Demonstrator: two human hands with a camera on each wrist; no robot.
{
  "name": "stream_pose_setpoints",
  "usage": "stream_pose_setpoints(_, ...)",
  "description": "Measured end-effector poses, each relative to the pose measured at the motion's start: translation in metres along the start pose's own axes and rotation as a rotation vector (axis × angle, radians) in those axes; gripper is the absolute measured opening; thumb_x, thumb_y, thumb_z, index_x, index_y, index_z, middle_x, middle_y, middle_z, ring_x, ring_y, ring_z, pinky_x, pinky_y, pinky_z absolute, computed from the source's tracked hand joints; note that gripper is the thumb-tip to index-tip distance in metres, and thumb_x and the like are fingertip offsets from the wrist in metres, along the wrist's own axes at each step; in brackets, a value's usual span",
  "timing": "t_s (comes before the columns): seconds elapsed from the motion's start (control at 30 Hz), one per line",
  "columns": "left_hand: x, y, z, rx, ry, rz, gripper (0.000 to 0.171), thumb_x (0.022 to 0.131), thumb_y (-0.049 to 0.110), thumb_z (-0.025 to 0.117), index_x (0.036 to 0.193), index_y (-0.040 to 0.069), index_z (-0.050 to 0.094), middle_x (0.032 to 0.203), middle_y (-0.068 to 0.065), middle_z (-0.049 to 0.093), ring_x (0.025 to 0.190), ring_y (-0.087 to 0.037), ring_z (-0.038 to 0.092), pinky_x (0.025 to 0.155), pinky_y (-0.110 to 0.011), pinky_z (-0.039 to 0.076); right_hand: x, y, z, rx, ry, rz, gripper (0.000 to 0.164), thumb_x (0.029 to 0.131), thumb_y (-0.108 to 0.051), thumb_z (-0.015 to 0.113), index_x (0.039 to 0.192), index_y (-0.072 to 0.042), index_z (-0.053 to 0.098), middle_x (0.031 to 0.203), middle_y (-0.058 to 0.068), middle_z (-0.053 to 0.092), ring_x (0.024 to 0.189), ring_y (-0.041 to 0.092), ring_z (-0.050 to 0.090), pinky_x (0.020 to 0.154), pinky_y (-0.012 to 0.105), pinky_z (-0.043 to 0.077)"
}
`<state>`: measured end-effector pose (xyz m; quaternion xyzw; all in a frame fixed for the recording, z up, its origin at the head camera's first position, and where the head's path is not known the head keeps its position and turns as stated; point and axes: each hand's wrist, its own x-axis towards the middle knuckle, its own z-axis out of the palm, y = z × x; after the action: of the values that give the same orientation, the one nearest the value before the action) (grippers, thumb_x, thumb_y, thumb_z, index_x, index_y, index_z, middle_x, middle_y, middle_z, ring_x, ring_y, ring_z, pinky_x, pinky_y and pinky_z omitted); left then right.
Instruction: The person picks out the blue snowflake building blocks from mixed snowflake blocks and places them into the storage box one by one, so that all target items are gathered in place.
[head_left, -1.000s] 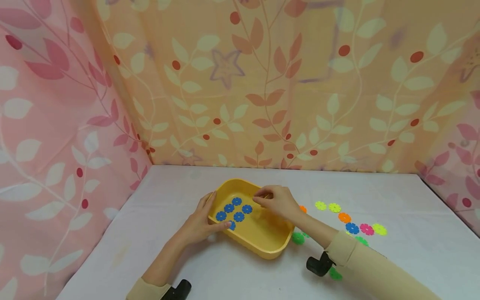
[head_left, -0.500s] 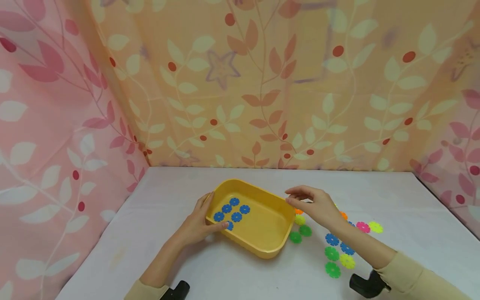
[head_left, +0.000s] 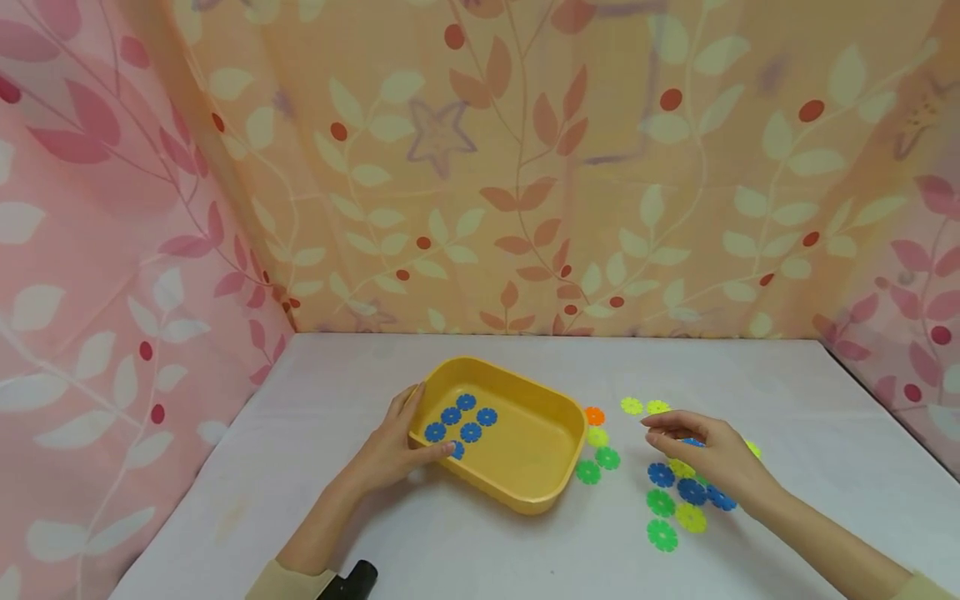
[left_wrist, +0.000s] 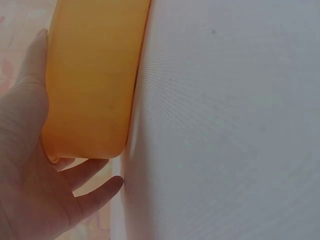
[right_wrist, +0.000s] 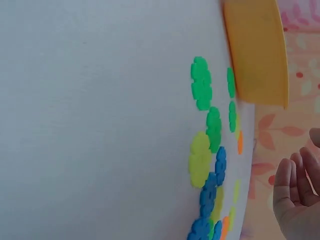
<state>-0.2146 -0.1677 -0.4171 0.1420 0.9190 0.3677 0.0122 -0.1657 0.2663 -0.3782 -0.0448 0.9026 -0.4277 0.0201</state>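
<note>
A yellow plastic tray (head_left: pixel 525 454) stands at an angle on the table. Its left end is held by my left hand (head_left: pixel 386 446), thumb over the rim and fingers along the outer wall. Several blue slotted flower-shaped discs (head_left: pixel 471 432) lie flat in the tray's left part; the thumb partly covers one. My right hand (head_left: pixel 712 454) hovers above the loose discs right of the tray, fingers loosely bent and nothing visible between them. Below it lie blue discs (head_left: pixel 661 475), and it hides others. In the right wrist view, the right hand (right_wrist: pixel 300 195) is raised off the table.
Green discs (head_left: pixel 662 534) and a yellow disc (head_left: pixel 691 517) lie nearest the front. Beside the tray's right end are an orange disc (head_left: pixel 595 416) and several yellow and green ones. A white cloth (head_left: pixel 225 500) covers the table; patterned curtains (head_left: pixel 480 208) close off the back and sides.
My right hand has moved from over the tray out to the right, above the loose discs. The left hand keeps its hold on the tray. The blue discs inside stay put.
</note>
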Motion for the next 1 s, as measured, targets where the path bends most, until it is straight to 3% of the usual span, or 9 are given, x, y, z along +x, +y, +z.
stream_pose_setpoints(0.37, 0.000, 0.001, -0.001, -0.001, -0.003, -0.013, 0.112, 0.077, 0.061, 0.074, 0.158, 0.018, 0.010, 0.160, -0.001, 0.013, 0.136, -0.036, 0.036, 0.107, -0.057, 0.031, -0.016, 0.036, -0.004, -0.169, -0.005, -0.013, 0.032, 0.089, -0.040, 0.071, 0.111, -0.016, 0.071, 0.098, -0.002, 0.065, 0.083, 0.009, 0.056, 0.065, 0.024, 0.045)
stream_pose_setpoints(0.57, 0.000, 0.001, -0.001, -0.006, -0.005, -0.015, 0.112, 0.077, 0.061, 0.074, 0.158, 0.018, 0.011, 0.160, -0.001, 0.013, 0.137, -0.036, 0.035, 0.108, -0.057, 0.030, -0.019, 0.050, -0.003, -0.259, 0.015, -0.049, 0.022, 0.086, -0.036, 0.075, 0.100, -0.019, 0.073, 0.080, -0.005, 0.058, 0.071, 0.006, 0.049, 0.057, 0.022, 0.039)
stream_pose_setpoints(0.77, 0.000, 0.000, -0.001, -0.008, -0.001, -0.011, 0.112, 0.077, 0.060, 0.074, 0.158, 0.018, 0.010, 0.160, -0.001, 0.013, 0.137, -0.035, 0.035, 0.108, -0.056, 0.030, -0.018, 0.052, -0.001, -0.319, 0.049, -0.105, 0.011, 0.082, -0.026, 0.080, 0.089, -0.022, 0.074, 0.071, -0.009, 0.054, 0.064, 0.005, 0.046, 0.055, 0.022, 0.038)
stream_pose_setpoints(1.0, 0.000, 0.000, -0.001, -0.013, -0.001, -0.015, 0.112, 0.077, 0.061, 0.074, 0.158, 0.017, 0.010, 0.160, -0.001, 0.013, 0.138, -0.035, 0.034, 0.108, -0.056, 0.030, -0.015, 0.050, 0.002, -0.370, 0.046, -0.119, 0.015, 0.079, -0.029, 0.081, 0.089, -0.020, 0.073, 0.070, -0.009, 0.052, 0.063, 0.005, 0.044, 0.056, 0.022, 0.036)
